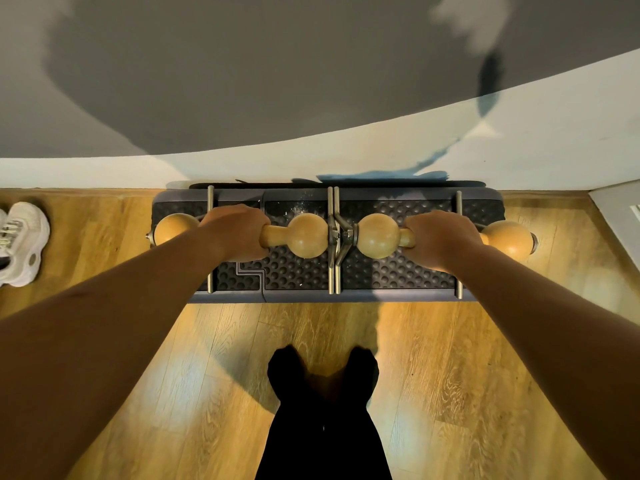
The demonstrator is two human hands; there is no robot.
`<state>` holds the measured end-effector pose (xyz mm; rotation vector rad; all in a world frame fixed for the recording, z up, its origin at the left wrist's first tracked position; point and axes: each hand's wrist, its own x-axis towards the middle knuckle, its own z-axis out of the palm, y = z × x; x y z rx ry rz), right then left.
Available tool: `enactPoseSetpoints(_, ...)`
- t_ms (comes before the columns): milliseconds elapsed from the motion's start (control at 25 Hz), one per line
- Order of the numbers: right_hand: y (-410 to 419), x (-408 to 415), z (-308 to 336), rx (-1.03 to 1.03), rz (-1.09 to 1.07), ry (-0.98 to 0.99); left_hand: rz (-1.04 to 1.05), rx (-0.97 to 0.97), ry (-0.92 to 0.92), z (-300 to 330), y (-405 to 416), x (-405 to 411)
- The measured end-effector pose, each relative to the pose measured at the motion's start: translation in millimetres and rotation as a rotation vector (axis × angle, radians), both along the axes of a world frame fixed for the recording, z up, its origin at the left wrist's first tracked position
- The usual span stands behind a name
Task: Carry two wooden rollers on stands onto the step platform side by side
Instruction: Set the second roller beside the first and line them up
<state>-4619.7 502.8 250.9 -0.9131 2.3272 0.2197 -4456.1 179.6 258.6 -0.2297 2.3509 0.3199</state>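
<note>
Two wooden rollers with round ends sit on metal stands, end to end across the dark dimpled step platform (398,271) against the wall. My left hand (235,232) grips the narrow middle of the left roller (306,235). My right hand (438,239) grips the middle of the right roller (377,235). The stands' metal feet (334,268) rest on the platform and meet at the centre. The rollers' middle sections are hidden under my fingers.
The platform stands on a wooden floor (450,375) against a white skirting and grey wall. A white sneaker (20,242) lies on the floor at far left. My legs in black (323,410) stand close in front of the platform.
</note>
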Motion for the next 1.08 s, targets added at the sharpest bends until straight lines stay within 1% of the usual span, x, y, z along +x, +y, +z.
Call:
enactPoseSetpoints(80,2.5,4.2,-3.6,-0.058,-0.011,0.042,0.004,-0.034,0.068,-0.1,2.7,5.8)
enactPoseSetpoints(200,5.7,9.5,-5.7,-0.153,-0.019,0.093,0.096,-0.025,0.18,-3.3,6.7,16.7)
enactPoseSetpoints(280,6.2,8.5,-4.2,-0.168,-0.06,0.051,0.129,-0.019,0.237,-6.0,9.8,22.7)
enactPoseSetpoints(360,6.6,5.7,-1.1,-0.124,-0.101,-0.012,0.139,-0.02,0.281,-4.5,13.3,28.0)
enactPoseSetpoints(480,11.1,5.0,7.0,-0.034,-0.119,-0.08,0.072,-0.023,0.35,-0.2,18.8,41.5)
enactPoseSetpoints(560,15.2,8.7,17.4,-0.057,-0.152,-0.13,0.061,0.005,0.38,2.8,19.8,53.4)
enactPoseSetpoints(640,16.9,15.2,31.1,-0.155,-0.201,-0.153,0.11,0.058,0.405,10.5,16.5,60.3)
enactPoseSetpoints(680,14.9,19.4,39.0,-0.245,-0.235,-0.147,0.159,0.112,0.415,16.7,14.4,61.5)
enactPoseSetpoints(800,2.9,35.3,63.8,-0.565,-0.348,-0.095,0.344,0.364,0.5,37.9,14.4,62.9)
enactPoseSetpoints(840,-3.3,40.8,72.6,-0.619,-0.364,-0.075,0.404,0.433,0.533,46.7,17.2,62.9)
enactPoseSetpoints(960,-18.1,52.1,93.9,-0.665,-0.366,-0.063,0.546,0.576,0.581,72.3,27.4,59.5)
enactPoseSetpoints(1080,-27.0,64.0,114.7,-0.741,-0.354,-0.078,0.598,0.595,0.596,95.3,36.5,55.6)
